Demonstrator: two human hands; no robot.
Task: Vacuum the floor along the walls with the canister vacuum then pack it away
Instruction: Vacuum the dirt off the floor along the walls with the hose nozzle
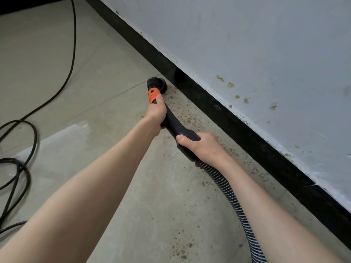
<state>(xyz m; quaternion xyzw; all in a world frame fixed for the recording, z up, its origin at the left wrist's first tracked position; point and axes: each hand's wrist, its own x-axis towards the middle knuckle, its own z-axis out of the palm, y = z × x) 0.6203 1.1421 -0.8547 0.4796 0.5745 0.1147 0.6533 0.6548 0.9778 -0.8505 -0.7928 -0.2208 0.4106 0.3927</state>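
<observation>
Both hands grip the black vacuum handle [177, 126] at frame centre: left hand [156, 111] near the orange collar [152, 94], right hand [204, 147] above the ribbed hose [235, 204], which is cut off at the bottom edge. Round brush nozzle [157, 83] meets the floor [114, 63] beside the black skirting [228, 118]; its underside is hidden.

A black vacuum handle [176, 126] with an orange collar [153, 95] slants toward the far wall; its round brush [157, 84] rests on the speckled floor [182, 196], ribbed hose [235, 204] trailing near right.
</observation>
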